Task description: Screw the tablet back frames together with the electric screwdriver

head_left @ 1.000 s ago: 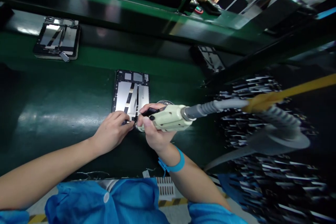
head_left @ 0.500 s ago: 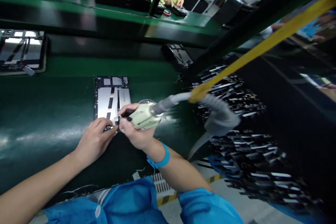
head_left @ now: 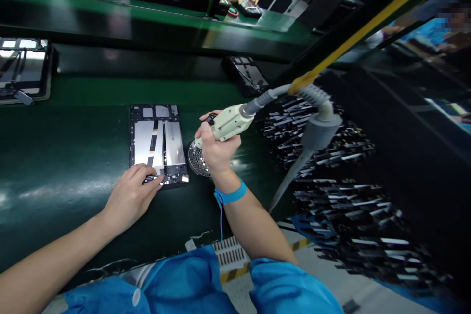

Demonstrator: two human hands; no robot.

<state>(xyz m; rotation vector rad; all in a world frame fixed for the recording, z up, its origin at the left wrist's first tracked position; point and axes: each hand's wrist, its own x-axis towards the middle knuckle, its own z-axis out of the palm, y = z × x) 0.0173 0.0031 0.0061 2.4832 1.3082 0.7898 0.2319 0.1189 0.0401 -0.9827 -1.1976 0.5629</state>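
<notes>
Beside the tablet chassis on the green conveyor belt, the right hand, fingers wrapped round the electric screwdriver, has swung the tool off the chassis's near edge to over the round screw tray. Left hand still presses curled fingertips on the chassis's near edge.

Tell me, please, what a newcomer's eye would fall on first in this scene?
Most striking is the pale green electric screwdriver with its grey coiled hose, held in the right hand above a round perforated metal dish near the middle. Just left of it, an opened dark tablet chassis with silver plates lies flat on the glossy green conveyor belt, and the left hand rests on its near edge.
</notes>
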